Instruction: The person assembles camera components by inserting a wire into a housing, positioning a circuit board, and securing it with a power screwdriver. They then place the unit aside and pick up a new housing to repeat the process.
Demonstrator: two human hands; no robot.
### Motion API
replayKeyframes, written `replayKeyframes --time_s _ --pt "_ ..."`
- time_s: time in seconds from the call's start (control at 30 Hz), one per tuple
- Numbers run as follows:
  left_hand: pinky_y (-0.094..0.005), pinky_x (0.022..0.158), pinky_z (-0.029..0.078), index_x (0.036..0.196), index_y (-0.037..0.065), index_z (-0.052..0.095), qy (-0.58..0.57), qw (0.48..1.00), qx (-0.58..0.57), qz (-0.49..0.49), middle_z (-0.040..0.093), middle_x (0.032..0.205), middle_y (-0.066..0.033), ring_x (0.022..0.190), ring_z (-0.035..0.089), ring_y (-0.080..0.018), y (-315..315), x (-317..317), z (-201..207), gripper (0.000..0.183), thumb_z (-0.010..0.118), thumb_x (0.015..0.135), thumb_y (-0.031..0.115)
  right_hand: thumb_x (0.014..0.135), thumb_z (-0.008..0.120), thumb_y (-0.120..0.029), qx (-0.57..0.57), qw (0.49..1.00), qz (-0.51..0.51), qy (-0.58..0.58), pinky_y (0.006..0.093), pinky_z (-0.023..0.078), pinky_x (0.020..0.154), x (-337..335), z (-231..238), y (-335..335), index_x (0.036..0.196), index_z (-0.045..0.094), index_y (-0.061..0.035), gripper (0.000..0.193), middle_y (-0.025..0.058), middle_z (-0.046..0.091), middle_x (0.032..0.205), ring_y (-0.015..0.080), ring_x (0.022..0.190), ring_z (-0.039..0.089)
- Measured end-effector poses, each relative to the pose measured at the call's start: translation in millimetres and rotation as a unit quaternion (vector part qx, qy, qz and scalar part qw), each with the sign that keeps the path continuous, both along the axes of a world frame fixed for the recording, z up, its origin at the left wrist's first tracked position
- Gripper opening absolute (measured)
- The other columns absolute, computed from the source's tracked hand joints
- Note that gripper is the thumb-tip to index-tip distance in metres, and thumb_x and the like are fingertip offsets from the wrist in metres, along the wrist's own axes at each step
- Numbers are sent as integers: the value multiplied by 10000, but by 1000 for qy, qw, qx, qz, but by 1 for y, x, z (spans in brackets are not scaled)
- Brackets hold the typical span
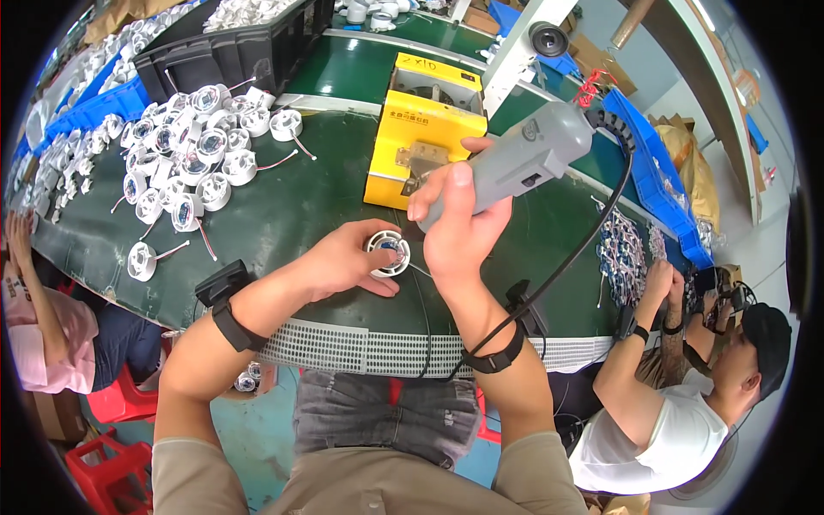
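My left hand (339,260) grips a round white plastic housing (404,247) just above the green work surface. Its thumb presses inside the ring, where part of a small circuit board shows. My right hand (461,225) is wrapped round a grey electric screwdriver (534,153), tilted, with its thick end up and to the right. The screwdriver's tip is hidden by the fingers. From its thick end a black cable (620,202) loops down past my right forearm. Beyond both hands stands a yellow screw feeder box (384,129) with a metal plate on its front.
A pile of similar white housings (210,146) with wire leads lies to the left, before a black crate (232,53). Bundled wired parts (624,249) lie at right beside a long blue tray (661,184). Co-workers sit on both sides; a white post (515,64) rises behind the feeder.
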State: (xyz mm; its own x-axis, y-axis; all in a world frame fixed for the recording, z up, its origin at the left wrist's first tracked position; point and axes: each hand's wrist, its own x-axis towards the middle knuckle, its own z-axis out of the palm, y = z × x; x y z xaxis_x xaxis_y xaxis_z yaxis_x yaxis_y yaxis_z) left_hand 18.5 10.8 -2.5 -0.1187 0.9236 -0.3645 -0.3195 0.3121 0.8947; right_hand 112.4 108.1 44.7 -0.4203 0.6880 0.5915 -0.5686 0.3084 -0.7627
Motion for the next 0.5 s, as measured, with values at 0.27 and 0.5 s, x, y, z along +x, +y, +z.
replayKeyframes --time_s 0.27,0.5 --pt "-338 742 604 1328 -55 392 -3 1000 7 5 569 1099 -158 840 684 -272 0 1 -1 430 538 947 80 976 486 -201 6 1000 4 -3 283 446 476 -2 -6 2 1172 388 10 305 63 496 593 131 475 489" --pt "-327 741 602 1314 -63 407 3 1000 10 7 570 1111 -163 836 683 -263 -1 2 2 409 529 952 85 976 486 -193 6 1000 12 -13 280 445 477 -3 -7 2 1167 393 10 293 66 495 589 130 473 490"
